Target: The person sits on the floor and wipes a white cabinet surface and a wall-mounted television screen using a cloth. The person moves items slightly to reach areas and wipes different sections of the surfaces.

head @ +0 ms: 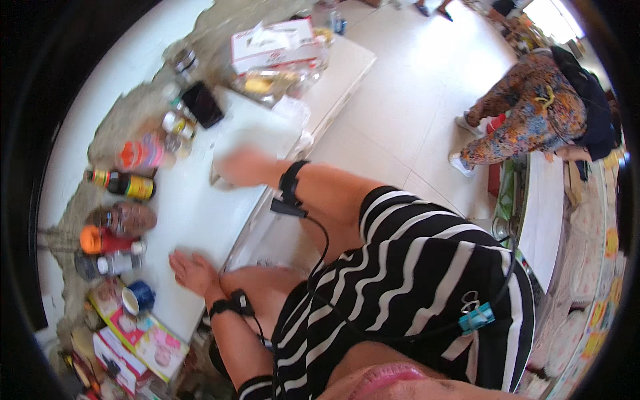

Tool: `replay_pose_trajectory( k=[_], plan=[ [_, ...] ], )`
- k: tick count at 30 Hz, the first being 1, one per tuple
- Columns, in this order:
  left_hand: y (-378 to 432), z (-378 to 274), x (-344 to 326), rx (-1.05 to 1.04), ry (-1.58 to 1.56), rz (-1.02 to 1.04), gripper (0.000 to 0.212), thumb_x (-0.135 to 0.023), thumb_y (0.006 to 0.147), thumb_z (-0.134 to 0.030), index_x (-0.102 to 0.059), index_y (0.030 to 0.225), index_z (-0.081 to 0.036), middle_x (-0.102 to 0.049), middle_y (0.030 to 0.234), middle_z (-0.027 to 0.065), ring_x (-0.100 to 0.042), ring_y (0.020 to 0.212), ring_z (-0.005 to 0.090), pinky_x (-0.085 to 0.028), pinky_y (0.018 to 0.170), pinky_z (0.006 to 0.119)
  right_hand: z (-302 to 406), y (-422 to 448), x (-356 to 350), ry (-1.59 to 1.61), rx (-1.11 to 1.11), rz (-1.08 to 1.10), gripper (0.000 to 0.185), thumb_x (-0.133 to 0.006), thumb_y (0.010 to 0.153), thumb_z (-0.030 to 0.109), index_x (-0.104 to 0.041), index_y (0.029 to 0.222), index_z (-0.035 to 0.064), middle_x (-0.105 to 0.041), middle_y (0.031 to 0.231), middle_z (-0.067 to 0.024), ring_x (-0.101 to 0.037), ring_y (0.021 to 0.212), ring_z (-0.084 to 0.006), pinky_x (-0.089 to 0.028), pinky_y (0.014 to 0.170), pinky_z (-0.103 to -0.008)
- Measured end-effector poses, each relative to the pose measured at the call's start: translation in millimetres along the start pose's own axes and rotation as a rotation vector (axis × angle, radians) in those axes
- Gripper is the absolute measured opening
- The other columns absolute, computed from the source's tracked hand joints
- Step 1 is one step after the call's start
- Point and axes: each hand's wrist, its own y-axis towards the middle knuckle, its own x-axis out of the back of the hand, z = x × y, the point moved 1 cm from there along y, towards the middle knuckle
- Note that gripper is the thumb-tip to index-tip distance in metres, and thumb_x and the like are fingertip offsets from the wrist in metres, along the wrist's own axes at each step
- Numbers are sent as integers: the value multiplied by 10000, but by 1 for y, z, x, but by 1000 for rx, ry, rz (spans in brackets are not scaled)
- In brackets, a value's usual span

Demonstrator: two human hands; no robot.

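My right hand (245,165) is blurred over the white tabletop (195,200). A pale thing shows at its lower left, too blurred to name, and whether the hand grips it cannot be told. My left hand (192,272) rests at the table's near edge with its fingers spread and nothing in it. Left of the hands stand a dark glass bottle with a yellow label (125,185), an orange-capped red bottle (110,240), a clear plastic bottle (117,262) and a blue mug (139,298). A black smartphone (202,104) lies beyond my right hand.
A tissue box (272,45) and plastic-wrapped items sit at the table's far end. Colourful printed booklets (150,340) lie at the lower left. Another person (535,110) bends over at the right, beside a long white counter (542,215) and shelves with packages.
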Motion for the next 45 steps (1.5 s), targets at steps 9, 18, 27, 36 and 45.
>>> replay_pose_trajectory(
  k=[9,18,27,36,45],
  plan=[
    [-3,-2,21,31,-71,-79,552,-541,886,-355,-483,1375,-105,-416,1477,148,-370,1372,318,-320,1064,530,62,19,110,24,121,-616,143,-587,883,270,-625,951,151,-665,815,-126,-665,710,-345,-540,574,-472],
    [-11,-5,32,94,-88,12,552,-528,906,-356,-450,1402,-125,-396,1490,99,-340,1391,274,-268,1104,517,146,-61,13,210,389,265,396,-605,882,245,-547,1239,85,-614,1126,-167,-629,976,-363,-533,804,-462],
    [-5,-8,28,80,-103,15,567,-549,876,-355,-465,1384,-118,-376,1501,114,-341,1391,280,-257,1102,536,131,-27,-19,-203,107,89,598,-513,923,414,-381,1470,212,-279,1552,-153,-192,1452,-340,-176,1163,-534],
    [-8,-5,27,53,-59,1,552,-515,910,-354,-442,1409,-130,-368,1515,98,-331,1399,285,-285,1098,509,39,-31,-30,-283,-257,1,615,-380,950,319,-289,1499,56,-191,1594,-172,-181,1468,-337,-133,1194,-461],
    [-1,-16,27,110,-102,136,558,-514,921,-363,-444,1413,-110,-391,1503,123,-352,1388,312,-299,1095,517,-72,-40,9,-229,-732,-113,642,-388,935,258,-241,1505,1,-232,1569,-204,-210,1452,-370,-153,1182,-487]
  ],
)
